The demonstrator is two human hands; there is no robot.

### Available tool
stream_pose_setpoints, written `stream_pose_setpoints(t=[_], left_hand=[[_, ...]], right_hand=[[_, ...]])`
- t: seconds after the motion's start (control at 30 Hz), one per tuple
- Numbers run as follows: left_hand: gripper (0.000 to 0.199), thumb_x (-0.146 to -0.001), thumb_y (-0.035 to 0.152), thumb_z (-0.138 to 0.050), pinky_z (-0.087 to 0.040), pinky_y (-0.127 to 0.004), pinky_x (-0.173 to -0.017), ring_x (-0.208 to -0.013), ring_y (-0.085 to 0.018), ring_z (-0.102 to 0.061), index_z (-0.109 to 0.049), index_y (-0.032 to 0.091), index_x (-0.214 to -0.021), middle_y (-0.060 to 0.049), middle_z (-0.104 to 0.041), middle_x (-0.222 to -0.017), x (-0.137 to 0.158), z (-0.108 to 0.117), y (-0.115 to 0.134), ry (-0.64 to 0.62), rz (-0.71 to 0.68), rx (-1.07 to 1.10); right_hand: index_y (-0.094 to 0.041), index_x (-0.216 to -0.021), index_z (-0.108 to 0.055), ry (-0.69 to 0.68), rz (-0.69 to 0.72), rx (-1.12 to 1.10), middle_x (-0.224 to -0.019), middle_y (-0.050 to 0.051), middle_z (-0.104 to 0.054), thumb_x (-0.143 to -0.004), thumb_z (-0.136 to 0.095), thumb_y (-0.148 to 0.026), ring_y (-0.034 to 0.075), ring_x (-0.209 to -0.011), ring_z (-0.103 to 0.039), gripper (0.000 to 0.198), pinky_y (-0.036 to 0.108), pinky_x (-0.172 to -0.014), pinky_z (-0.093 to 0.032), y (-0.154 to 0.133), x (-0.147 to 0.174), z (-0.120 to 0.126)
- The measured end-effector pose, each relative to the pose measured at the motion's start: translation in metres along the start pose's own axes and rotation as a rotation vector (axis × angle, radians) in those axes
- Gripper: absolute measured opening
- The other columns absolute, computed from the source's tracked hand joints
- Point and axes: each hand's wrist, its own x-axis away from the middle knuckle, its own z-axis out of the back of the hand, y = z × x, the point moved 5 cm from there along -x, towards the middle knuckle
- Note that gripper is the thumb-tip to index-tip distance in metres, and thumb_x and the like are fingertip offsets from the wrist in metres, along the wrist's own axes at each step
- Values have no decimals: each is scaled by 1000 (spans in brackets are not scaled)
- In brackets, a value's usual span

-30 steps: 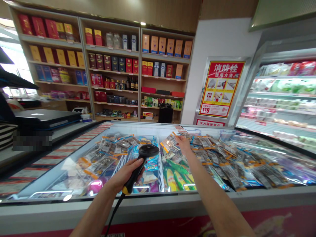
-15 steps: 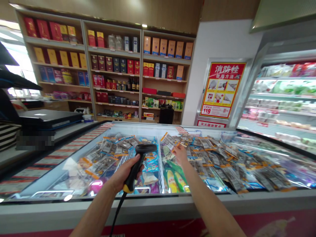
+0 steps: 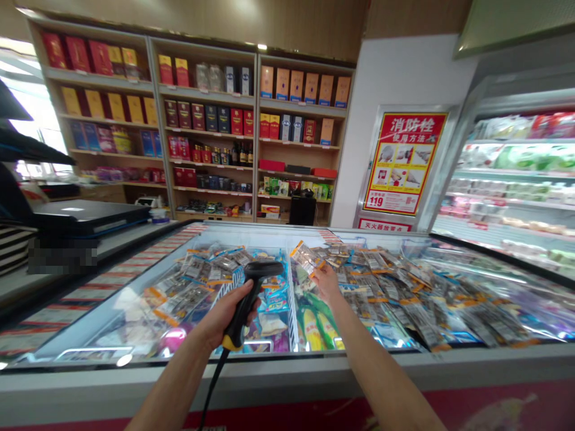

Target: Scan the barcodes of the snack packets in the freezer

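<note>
Wrapped round the handle of a black and yellow barcode scanner [image 3: 245, 308] is my left hand [image 3: 231, 311]; the scanner's head points right and its cable hangs down in front of the freezer. My right hand [image 3: 326, 282] pinches the lower right corner of a small clear packet with orange ends [image 3: 306, 258], tilted, to the right of the scanner head. Scanner and packet are apart. Below both hands is a glass-topped chest freezer [image 3: 148, 366]. Many similar packets [image 3: 377, 287] lie spread over its top on the right, and more packets [image 3: 193, 281] lie on the left.
Through the glass, corn bags [image 3: 317, 329] and a white wire divider [image 3: 293, 317] show. A counter with a black flat device [image 3: 92, 215] stands at left. Shelves of boxed goods [image 3: 211, 117] line the back wall. A lit display fridge [image 3: 521, 179] is at right.
Almost nothing differs. The scanner and the packet, with both hands, have shifted very slightly left.
</note>
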Motion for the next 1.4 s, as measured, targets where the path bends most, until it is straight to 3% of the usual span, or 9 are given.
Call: stream_pose_setpoints(t=[0.37, 0.83, 1.03, 1.1, 1.17, 1.23, 1.3, 1.4], left_hand=[[29, -69, 41, -55, -35, -17, -34, -37, -7, -46, -51, 13, -64, -1, -55, -52, -4, 0, -3, -18, -37, -46], [30, -69, 42, -53, -36, -18, -35, -38, -7, -46, -53, 13, -64, -1, -54, -51, -6, 1, 0, -17, -62, -13], [30, -70, 43, -53, -35, -17, -34, -37, -7, -46, -51, 14, -64, 0, -55, -51, -6, 5, -3, 5, -58, -8], [29, -69, 42, -53, -35, -17, -35, -37, -7, -46, -50, 14, -64, 0, -54, -50, -5, 7, -2, 19, -63, -12], [28, -70, 41, -54, -35, -17, -35, -37, -7, -46, -50, 14, -65, 0, -54, -50, -4, 8, -1, 26, -68, -9], [27, -70, 40, -53, -35, -17, -35, -37, -7, -46, -50, 14, -66, 0, -53, -50, -2, 8, 0, 27, -64, -11], [27, -71, 40, -52, -35, -17, -34, -37, -7, -47, -51, 14, -69, 0, -54, -50, -2, 9, 0, 23, -53, -11], [26, -71, 40, -53, -35, -17, -35, -37, -8, -47, -52, 14, -72, 0, -55, -52, -4, 9, 0, -1, -43, 5]], right_hand=[[-18, -62, -47, -107, -32, -113, -56, -5, -55, -49, -66, -21, 10, -57, -53, 23, 28, -65, -47, -4, 3, -3], [-19, -63, -46, -69, -48, -87, -58, -5, -56, -49, -62, -19, 11, -59, -55, 21, 29, -65, -47, -11, 11, -5], [-20, -76, -46, 44, -112, 550, -53, -3, -53, -54, -58, -18, 18, -54, -56, 25, 32, -52, -45, -14, 17, 9], [-18, -86, -50, 50, 0, 910, -65, 4, -58, -56, -59, -20, 22, -65, -58, 32, 34, -57, -44, -28, 22, 8], [-17, -90, -54, 14, 204, 1312, -87, 11, -59, -61, -57, -26, 25, -85, -56, 31, 36, -69, -42, -44, 29, -2], [-18, -93, -57, -122, 417, 1540, -109, 13, -52, -69, -49, -30, 26, -102, -47, 28, 38, -81, -36, -52, 38, -18], [-23, -98, -58, -374, 535, 1629, -121, 8, -45, -77, -39, -28, 23, -111, -39, 29, 38, -89, -30, -44, 48, -33], [-26, -114, -48, -634, 462, 1648, -132, 6, -34, -79, -38, -34, 24, -121, -26, 38, 43, -94, -23, -19, 57, -37]])
